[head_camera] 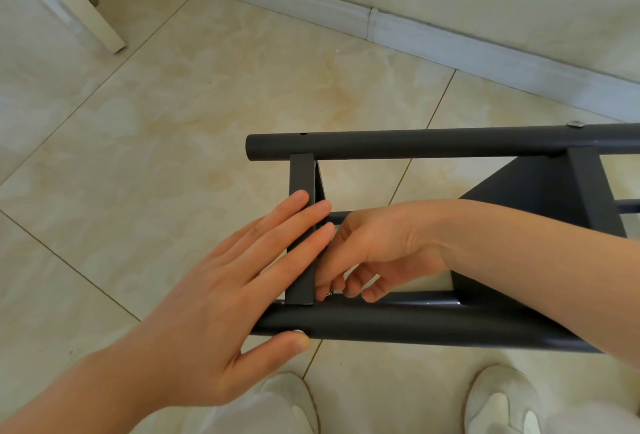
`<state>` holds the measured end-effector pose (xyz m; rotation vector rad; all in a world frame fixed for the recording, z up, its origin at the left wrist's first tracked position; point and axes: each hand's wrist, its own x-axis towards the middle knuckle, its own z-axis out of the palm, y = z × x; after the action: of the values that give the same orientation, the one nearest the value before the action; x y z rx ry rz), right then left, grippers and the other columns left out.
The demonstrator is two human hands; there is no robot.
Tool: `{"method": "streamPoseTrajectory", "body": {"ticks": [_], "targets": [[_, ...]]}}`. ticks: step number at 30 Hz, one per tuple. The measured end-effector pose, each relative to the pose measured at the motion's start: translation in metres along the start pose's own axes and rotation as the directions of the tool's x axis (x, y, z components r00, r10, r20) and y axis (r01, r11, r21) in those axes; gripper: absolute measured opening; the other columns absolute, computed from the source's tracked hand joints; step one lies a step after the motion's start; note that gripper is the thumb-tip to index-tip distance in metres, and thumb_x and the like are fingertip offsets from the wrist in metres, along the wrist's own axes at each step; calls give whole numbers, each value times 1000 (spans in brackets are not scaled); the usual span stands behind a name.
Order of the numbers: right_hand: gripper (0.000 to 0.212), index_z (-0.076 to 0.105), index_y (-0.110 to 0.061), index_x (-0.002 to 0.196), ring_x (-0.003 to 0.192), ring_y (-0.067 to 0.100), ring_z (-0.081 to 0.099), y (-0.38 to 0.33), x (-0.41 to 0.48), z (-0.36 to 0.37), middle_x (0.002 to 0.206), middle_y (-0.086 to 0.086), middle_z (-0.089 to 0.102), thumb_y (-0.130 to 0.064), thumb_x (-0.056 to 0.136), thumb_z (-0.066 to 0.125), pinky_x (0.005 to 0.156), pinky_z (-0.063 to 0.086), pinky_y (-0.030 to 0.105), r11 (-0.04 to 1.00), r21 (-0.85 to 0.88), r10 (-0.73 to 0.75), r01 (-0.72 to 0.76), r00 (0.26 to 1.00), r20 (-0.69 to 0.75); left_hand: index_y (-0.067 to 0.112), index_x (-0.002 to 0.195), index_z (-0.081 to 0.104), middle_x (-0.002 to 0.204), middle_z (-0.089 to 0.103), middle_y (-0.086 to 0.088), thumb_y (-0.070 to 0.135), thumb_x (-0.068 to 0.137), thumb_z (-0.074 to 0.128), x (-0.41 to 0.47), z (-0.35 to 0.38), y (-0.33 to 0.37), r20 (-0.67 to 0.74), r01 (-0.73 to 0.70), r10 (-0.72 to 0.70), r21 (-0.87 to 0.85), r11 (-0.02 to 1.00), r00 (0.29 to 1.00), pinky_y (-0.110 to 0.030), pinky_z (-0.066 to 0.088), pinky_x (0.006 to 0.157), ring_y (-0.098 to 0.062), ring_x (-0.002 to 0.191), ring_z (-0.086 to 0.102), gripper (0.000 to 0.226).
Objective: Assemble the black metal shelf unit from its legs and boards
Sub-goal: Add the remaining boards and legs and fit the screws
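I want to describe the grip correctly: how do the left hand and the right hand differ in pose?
The left hand lies flat, fingers straight, on the edge of the board; the right hand has curled fingers. The left hand is on the outer side of the board; the right hand reaches in behind it, between the far leg and the near leg. Both meet at the same board.

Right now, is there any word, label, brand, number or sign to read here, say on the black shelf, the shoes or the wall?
None: no readable text anywhere in this view.
Black metal leg and shelf board edge: plain paint, no label.
White shoes and baseboard: no marks visible.
Small metal fastener pinched by the right hand: too small to tell.
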<state>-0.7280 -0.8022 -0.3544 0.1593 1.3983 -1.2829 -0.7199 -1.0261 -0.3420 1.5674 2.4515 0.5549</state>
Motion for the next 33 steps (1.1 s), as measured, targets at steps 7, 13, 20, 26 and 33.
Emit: {"method": "streamPoseTrajectory", "body": {"ticks": [7,13,20,26,33], "targets": [[4,73,-13,86,68,10,48,0,0,2,81,1,59,-15,88,70,68,39,25,997,70,-28,26,999,25,9,158,23,168,17,-4,53,103,30,0,-1,1,-1,1,-1,-1,1000,1000,-40,23,120,-27,155,12,71],[18,75,-16,82,69,11,45,0,1,2,81,0,56,-28,90,66,66,38,23,1000,14,22,-21,1000,-18,9,158,23,168,17,-3,54,103,29,-1,0,3,1,7,-7,-9,1000,1000,-40,22,120,-26,155,12,71],[5,69,-12,84,69,12,46,1,0,4,76,1,57,-13,89,68,67,37,25,999,12,-48,48,999,8,8,157,24,168,18,-4,53,103,30,1,0,1,-4,3,-3,-8,1000,1000,-38,21,122,-27,155,13,71],[11,72,-13,94,71,12,42,0,0,5,86,4,53,-22,88,69,69,36,26,1000,-27,-14,13,999,-33,9,158,24,168,18,-4,53,103,29,1,1,1,-10,2,-2,-6,1000,1000,-37,20,122,-27,155,13,71],[18,66,-16,71,65,11,40,1,2,8,69,-2,51,-17,88,68,64,32,25,999,-32,-34,33,999,-25,8,157,26,167,19,-4,53,103,28,1,1,1,-15,-4,4,-3,1000,1000,-37,20,123,-27,155,14,70]]}}
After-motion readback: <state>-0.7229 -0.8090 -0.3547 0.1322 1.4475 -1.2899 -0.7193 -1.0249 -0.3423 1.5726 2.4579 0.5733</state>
